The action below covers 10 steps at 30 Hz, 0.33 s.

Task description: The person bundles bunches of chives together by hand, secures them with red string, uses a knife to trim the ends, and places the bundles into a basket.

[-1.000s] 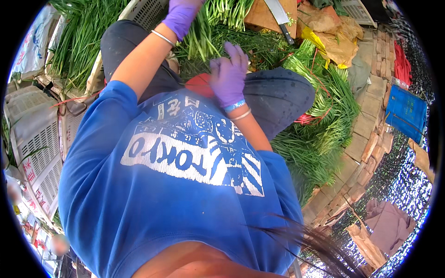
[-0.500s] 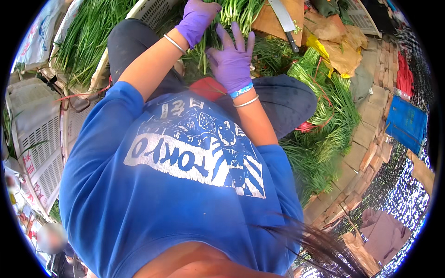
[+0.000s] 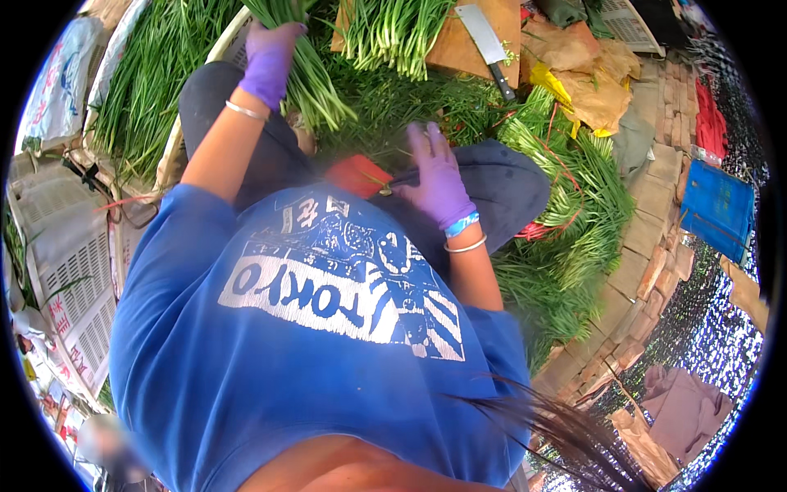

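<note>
My left hand (image 3: 270,61), in a purple glove, is closed round a bunch of long green chives (image 3: 316,86) with the pale stem ends hanging toward me. It is above my left knee, beside the crate of greens. My right hand (image 3: 438,180), gloved the same way, is over my right thigh, its fingers stretched out and holding nothing. Ahead of it, a pile of chives (image 3: 393,41) lies on a wooden board (image 3: 463,57). A cleaver (image 3: 484,37) with a black handle rests on the board, right of the pile.
White crates (image 3: 78,279) stand at my left, one filled with long greens (image 3: 152,82). Red-tied bundles of chives (image 3: 566,189) lie right of my knee. Loose trimmings (image 3: 385,107) cover the ground before me. Brown paper (image 3: 602,74) and a blue folded sheet (image 3: 717,209) lie farther right.
My left hand has moved left and toward me, now with a bunch of chives in view. My right hand has drawn back from the greens toward my thigh.
</note>
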Available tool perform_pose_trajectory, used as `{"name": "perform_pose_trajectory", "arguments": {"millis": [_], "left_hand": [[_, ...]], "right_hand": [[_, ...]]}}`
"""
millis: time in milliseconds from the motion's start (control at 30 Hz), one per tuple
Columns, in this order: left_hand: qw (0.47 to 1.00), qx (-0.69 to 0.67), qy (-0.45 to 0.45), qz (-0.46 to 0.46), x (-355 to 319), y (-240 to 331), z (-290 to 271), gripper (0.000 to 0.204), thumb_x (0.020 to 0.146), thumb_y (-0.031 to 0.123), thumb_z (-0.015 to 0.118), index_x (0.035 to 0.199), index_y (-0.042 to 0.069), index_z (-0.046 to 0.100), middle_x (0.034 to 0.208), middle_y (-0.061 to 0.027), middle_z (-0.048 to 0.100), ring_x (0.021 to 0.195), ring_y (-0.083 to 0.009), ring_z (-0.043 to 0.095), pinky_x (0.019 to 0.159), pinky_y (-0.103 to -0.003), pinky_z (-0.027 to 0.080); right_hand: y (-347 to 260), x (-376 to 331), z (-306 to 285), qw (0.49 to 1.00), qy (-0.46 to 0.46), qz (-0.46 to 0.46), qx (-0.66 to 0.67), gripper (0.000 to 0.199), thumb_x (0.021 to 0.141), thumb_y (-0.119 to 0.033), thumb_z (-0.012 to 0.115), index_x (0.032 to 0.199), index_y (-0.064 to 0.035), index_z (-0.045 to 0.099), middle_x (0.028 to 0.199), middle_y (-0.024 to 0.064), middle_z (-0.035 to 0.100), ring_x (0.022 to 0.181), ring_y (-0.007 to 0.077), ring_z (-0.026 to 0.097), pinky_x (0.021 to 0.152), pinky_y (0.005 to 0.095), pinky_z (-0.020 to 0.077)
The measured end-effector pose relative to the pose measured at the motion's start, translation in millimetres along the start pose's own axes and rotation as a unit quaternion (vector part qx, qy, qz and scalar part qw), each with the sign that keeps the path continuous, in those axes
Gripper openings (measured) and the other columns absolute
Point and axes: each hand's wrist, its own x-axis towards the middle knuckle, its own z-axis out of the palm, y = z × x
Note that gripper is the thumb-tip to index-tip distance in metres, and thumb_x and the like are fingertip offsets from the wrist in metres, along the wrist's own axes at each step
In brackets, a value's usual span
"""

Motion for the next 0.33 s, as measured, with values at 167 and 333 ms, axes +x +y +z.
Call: {"name": "perform_pose_trajectory", "arguments": {"millis": [167, 333], "left_hand": [[0.963, -0.144, -0.2, -0.108, -72, 23, 67, 0.034, 0.067, -0.002, 0.061, 0.1, -0.001, 0.054, 0.086, -0.0084, 0.063, 0.075, -0.0178, 0.06, 0.069, -0.028, 0.048], [0.956, 0.004, -0.27, -0.112, -70, 53, 94, 0.049, 0.067, 0.003, 0.066, 0.113, 0.001, 0.048, 0.099, -0.0109, 0.06, 0.091, -0.0195, 0.056, 0.083, -0.028, 0.042]], "right_hand": [[-19, 75, 4, 0.813, -0.026, -0.009, 0.582, 0.097, 0.064, -0.018, 0.075, 0.135, -0.0025, 0.011, 0.133, 0.0166, 0.029, 0.117, 0.0205, 0.036, 0.095, 0.0299, 0.0323], [-17, 111, 58, 0.471, 0.062, 0.171, 0.863, 0.08, 0.075, -0.034, 0.061, 0.136, -0.0105, 0.016, 0.126, 0.0078, 0.041, 0.108, 0.0182, 0.045, 0.092, 0.0225, 0.0346]]}}
